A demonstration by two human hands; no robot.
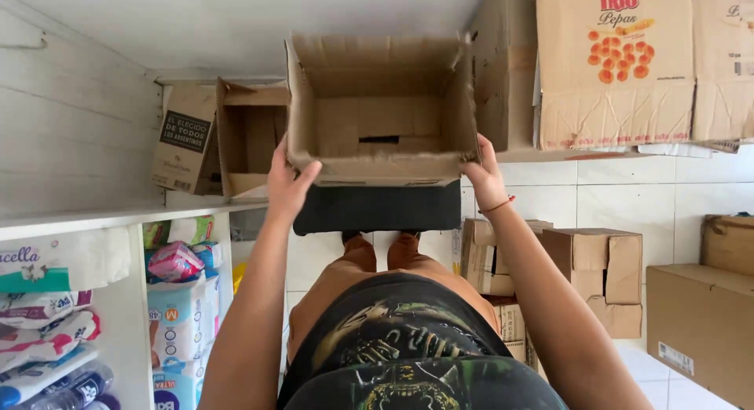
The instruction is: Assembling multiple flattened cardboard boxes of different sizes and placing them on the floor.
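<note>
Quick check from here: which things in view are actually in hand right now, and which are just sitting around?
In hand:
- open empty cardboard box, held up by the left hand and the right hand

Lying about:
- open carton on the shelf
- printed carton up top
- cardboard boxes on the floor
- packs of hygiene goods on the shelves

Both bare arms stretch forward and away from the body, nearly straight, converging slightly as they reach out. The left hand (289, 184) is clamped at the left side, its thumb angled inward across the near edge and its fingers wrapped out of sight beyond it. The right hand (485, 174) grips the opposite side, palm turned inward, fingers pressed flat and pointing away, a thin red band circling the wrist. The hands sit level with each other and well apart. Below, the torso and knees show between the forearms.
</note>
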